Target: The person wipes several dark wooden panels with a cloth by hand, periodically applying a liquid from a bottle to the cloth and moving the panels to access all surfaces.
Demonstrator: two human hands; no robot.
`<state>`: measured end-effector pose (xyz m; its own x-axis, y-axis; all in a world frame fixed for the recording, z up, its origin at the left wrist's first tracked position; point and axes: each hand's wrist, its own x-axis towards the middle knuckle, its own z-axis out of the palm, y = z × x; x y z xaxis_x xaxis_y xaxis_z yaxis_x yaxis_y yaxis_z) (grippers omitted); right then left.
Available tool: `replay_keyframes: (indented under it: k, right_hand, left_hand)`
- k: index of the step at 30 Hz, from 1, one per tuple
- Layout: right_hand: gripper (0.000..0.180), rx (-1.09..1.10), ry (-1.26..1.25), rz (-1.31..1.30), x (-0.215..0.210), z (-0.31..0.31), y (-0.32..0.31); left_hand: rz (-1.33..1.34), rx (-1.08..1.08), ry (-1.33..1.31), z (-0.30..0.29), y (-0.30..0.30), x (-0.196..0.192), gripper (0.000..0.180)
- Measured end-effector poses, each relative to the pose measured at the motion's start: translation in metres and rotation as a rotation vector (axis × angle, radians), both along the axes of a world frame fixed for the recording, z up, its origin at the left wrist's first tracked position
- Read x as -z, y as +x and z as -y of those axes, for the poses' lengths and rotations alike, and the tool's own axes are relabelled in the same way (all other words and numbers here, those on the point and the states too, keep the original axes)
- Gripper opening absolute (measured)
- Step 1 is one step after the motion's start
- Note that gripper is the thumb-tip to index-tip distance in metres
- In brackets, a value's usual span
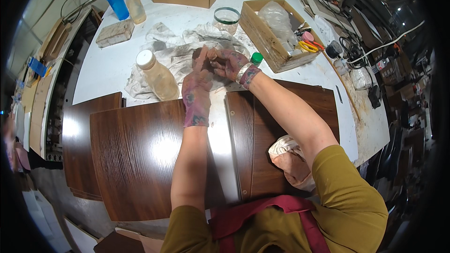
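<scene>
Both my hands wear thin purple patterned gloves and meet above a crumpled, stained white cloth (159, 47) on the table. My left hand (198, 82) is raised, its fingers bent around a small dark brown thing whose kind I cannot make out. Against it, from the right, the fingers of my right hand (229, 64) are curled and pinched; what is between them is hidden. A silver band circles my right wrist. Left of my hands a cloudy plastic bottle (161, 79) with a white cap stands close by. Just right of my right hand is a green cap (256, 58).
Dark wood-grain panels (136, 159) lie left and right of a white gap. A stained cloth bundle (290, 159) rests under my right arm. Behind stand a clear jar (226, 20), a cardboard box (276, 58) with scissors, a brick-like block (115, 34) and a blue bottle (116, 3).
</scene>
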<state>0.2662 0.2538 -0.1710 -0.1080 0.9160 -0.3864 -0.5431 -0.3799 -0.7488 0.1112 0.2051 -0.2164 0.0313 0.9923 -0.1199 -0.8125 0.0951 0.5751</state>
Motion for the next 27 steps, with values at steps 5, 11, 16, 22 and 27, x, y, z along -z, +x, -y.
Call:
replay_keyframes:
  k: [5, 11, 16, 22, 27]
  right_hand:
    - [0.020, -0.126, 0.034, -0.084, -0.001, 0.004, 0.000]
    - [0.017, -0.049, 0.018, -0.058, -0.009, 0.012, -0.005]
    - [0.020, -0.052, 0.266, 0.467, -0.010, -0.003, 0.018]
    - [0.030, 0.080, 0.596, 1.243, -0.016, -0.022, 0.002]
    - [0.024, -0.035, 0.950, 1.662, -0.013, -0.029, -0.008]
  left_hand:
    - [-0.055, -0.042, -0.067, 0.003, 0.001, -0.007, 0.026]
    - [-0.042, 0.045, 0.140, -0.012, -0.010, 0.010, 0.019]
    - [-0.715, -0.286, 0.161, -0.012, -0.013, -0.025, 0.021]
    - [-1.717, -0.539, 0.355, -0.032, -0.009, -0.029, 0.019]
    - [-2.000, -0.337, 0.290, -0.037, 0.002, -0.029, 0.017]
